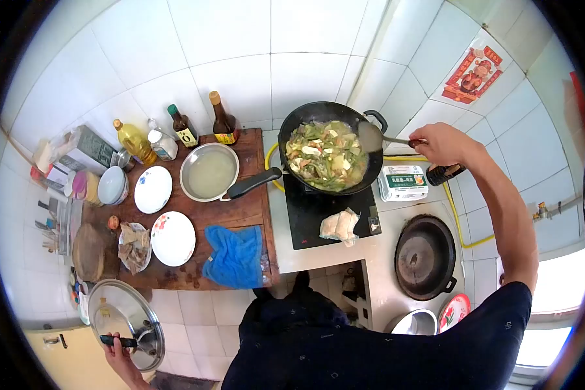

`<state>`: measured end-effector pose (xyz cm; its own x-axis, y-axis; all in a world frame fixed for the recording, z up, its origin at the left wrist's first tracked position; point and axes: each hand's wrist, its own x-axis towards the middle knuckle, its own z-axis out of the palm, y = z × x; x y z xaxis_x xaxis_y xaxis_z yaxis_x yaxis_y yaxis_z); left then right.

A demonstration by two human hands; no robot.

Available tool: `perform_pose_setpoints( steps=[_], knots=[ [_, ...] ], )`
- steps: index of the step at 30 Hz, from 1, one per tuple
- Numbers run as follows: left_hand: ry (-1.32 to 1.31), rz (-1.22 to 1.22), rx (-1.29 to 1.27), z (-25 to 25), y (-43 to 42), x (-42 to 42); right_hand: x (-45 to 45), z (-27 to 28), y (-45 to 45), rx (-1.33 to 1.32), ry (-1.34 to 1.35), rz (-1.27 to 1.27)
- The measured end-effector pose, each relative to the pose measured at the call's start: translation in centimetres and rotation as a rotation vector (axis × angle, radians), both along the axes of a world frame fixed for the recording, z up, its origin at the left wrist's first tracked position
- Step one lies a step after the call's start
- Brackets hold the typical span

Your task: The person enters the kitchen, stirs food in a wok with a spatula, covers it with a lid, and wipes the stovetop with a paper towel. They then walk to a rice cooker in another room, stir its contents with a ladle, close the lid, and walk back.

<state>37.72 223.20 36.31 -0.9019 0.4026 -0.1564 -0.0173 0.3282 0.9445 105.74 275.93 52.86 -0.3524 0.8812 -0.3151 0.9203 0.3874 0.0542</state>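
My right hand (443, 144) is closed around the handle of a metal spatula (372, 138), whose blade rests at the right rim of a black wok (295, 117). Inside the wok is a stew of green beans (325, 156) with pale pieces. At the lower left, my left hand (118, 357) grips the dark handle of a large metal pot lid (104, 302), held out beside the wooden table. The wok stands on a black induction cooker (299, 221). A folded pale cloth (339, 226) lies on the cooker's front part.
On the wooden table (195, 276) are a saucepan of cloudy liquid (209, 170), white plates (173, 238), a blue towel (234, 257) and several bottles (223, 120). An empty black pan (425, 257) and a white-green package (403, 183) sit on the right counter, near a yellow hose (481, 243).
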Motion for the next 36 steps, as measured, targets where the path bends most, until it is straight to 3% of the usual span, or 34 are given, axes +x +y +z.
perform_pose_setpoints(
  steps=[2,4,5,7,10,11,13,15,18,23,25,29,32,36],
  knots=[
    [-0.003,0.037,0.023,-0.3,-0.3,-0.2,-0.1,-0.3,0.6,-0.045,-0.104,0.029],
    [-0.014,0.014,0.039,0.2,-0.4,-0.1,-2.0,-0.1,0.4,-0.367,-0.098,-0.29],
    [-0.024,-0.005,0.059,0.3,-0.6,-0.2,-1.6,-1.1,0.5,-0.372,-0.1,-0.289],
    [-0.024,-0.018,0.065,0.3,-1.5,-0.6,-0.1,-4.6,0.5,-0.69,0.293,-0.632],
    [-0.03,-0.032,0.083,0.5,-1.3,0.3,0.1,-9.4,-1.3,-0.68,0.728,-0.744],
    [-0.021,-0.039,0.086,0.9,-0.7,0.5,-0.4,-11.3,-1.7,-0.685,0.725,-0.742],
    [0.015,0.029,0.078,1.0,-0.2,0.4,-2.2,-13.5,-2.0,-0.527,0.964,-0.699],
    [-0.023,0.012,0.058,1.4,-0.1,-0.5,-2.6,-13.4,-2.1,-0.485,0.939,-0.684],
    [-0.009,-0.034,0.085,1.1,-0.1,-1.0,-1.4,-12.4,-2.7,-0.326,0.816,-0.412],
    [-0.004,-0.043,0.107,0.4,0.9,-1.1,-0.8,-8.3,-3.3,-0.272,0.603,-0.331],
    [-0.001,-0.051,0.11,-0.2,1.4,-1.2,-0.3,-8.1,-3.1,-0.097,0.571,-0.034],
    [-0.038,-0.079,0.132,-0.8,2.0,-1.1,-0.2,-3.8,-3.1,-0.088,0.472,-0.143],
    [-0.047,-0.086,0.127,-1.0,1.8,-1.0,0.1,-1.8,-2.5,0.064,0.274,-0.003],
    [-0.053,-0.11,0.132,-0.9,2.1,-0.1,0.4,-2.8,-1.0,0.174,0.023,0.036]
  ],
)
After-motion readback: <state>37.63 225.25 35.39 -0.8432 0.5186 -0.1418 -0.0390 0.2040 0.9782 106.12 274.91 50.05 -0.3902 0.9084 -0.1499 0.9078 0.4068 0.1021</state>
